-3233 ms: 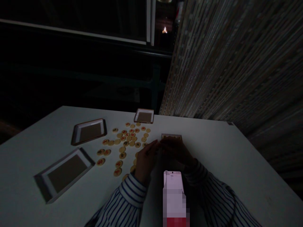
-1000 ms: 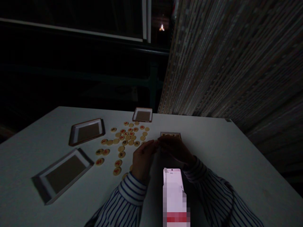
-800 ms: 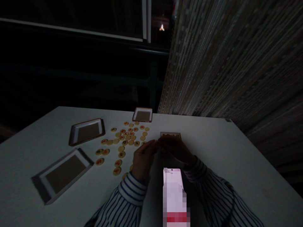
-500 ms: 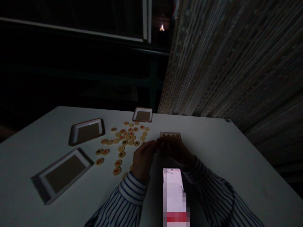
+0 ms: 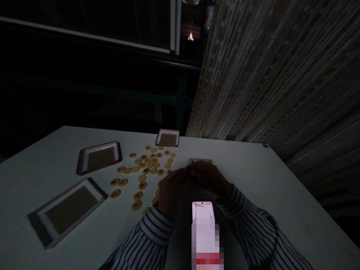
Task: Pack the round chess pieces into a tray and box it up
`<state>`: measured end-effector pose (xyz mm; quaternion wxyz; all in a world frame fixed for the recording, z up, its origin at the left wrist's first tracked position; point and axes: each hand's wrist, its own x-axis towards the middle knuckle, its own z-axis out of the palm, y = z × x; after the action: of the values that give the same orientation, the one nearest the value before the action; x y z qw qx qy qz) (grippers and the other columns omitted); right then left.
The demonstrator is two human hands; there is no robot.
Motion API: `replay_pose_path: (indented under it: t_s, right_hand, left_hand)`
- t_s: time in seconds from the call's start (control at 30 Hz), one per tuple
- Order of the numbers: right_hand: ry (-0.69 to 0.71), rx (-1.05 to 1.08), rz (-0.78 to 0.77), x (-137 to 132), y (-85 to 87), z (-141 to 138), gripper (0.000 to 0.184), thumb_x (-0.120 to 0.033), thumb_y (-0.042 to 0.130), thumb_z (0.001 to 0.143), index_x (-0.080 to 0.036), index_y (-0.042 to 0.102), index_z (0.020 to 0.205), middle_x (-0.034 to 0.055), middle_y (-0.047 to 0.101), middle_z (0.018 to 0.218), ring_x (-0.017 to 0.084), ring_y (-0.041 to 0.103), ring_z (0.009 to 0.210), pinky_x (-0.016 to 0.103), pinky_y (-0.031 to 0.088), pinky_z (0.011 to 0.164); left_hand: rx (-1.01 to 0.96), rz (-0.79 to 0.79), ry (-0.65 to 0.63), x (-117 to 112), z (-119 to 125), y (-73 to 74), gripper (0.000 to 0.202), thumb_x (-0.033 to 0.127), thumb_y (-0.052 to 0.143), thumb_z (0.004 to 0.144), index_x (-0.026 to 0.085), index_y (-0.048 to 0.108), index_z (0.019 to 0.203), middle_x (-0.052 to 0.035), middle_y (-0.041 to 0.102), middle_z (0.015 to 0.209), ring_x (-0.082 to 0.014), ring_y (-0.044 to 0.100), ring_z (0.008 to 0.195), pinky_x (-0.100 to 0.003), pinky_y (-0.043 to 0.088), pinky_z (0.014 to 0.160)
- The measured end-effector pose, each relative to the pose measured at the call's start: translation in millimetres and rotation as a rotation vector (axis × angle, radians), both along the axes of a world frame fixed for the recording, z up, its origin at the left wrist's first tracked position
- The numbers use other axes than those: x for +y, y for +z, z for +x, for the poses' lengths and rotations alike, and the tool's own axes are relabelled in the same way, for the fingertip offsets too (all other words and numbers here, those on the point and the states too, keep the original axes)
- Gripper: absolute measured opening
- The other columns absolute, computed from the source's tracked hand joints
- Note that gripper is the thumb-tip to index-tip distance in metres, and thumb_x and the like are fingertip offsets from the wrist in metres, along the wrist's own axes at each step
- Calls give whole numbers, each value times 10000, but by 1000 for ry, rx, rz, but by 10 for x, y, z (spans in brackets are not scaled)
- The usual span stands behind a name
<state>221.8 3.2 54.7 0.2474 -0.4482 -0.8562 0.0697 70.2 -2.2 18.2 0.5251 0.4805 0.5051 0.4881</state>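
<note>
— Left hand (image 5: 168, 191)?
— Curled, knuckles up, fingertips drawn in toward the right hand (image 5: 210, 179). Both low over the white table (image 5: 270, 183), both in blue-striped sleeves (image 5: 153, 230).
— Holding anything?
— Too dark to tell. Fingers of both bunched narrow and meeting tip to tip, the gap between them lost in shadow.
— Just beyond the fingertips?
— A small box (image 5: 200, 161), only its far rim showing past the right hand. Touching the knuckles or just clear of them, impossible to say.
— Round pieces?
— Pale game discs (image 5: 149, 165) with red or black marks, lying flat and scattered to the left of the hands. Thickest near the far tray, a few close by the left wrist.
— Trays?
— Three, shallow, white-rimmed, brown inside. Far tray (image 5: 168, 139) at the back edge of the scatter, middle tray (image 5: 99, 158) further left, near tray (image 5: 69, 210) well to the left of the left sleeve.
— Between the forearms?
— A lit phone (image 5: 203, 225), screen blurred, nearest the camera.
— To the right?
— A woven blind (image 5: 281, 75), rising behind the table's far right edge.
</note>
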Motion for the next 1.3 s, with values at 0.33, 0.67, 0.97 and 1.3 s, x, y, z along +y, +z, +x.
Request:
replay_pose_path:
  t_s: [0.33,0.67,0.97,1.3]
  right_hand:
    - [-56,-221,-4,80,69,103,228,-322,473,838,-192,577,994,58,636,884,159,545,773,269,362,668]
    - [-184,-320,-135,222,13,435,342,-306,553,770,-187,564,1091,78,631,1014,189,570,892,295,391,775]
    - [-146,-456,-215,389,3,437,278,-273,520,794,-179,596,1044,87,620,1018,186,552,947,293,386,801]
    - [-130,-606,-266,459,29,373,253,-287,484,824,-191,607,1023,109,604,999,197,549,926,284,392,755]
  left_hand:
    - [-18,89,-109,66,100,101,258,302,521,750,152,667,900,-64,694,915,-184,637,836,-295,513,754]
    - [368,138,-71,36,155,-101,286,331,494,765,160,634,946,-84,656,961,-204,602,889,-353,469,802]
    - [444,224,-71,33,170,-174,244,271,484,767,162,616,941,-87,638,961,-201,588,894,-339,458,802]
    - [475,241,-75,44,162,-200,235,258,490,773,178,628,946,-76,646,963,-203,587,894,-361,461,809]
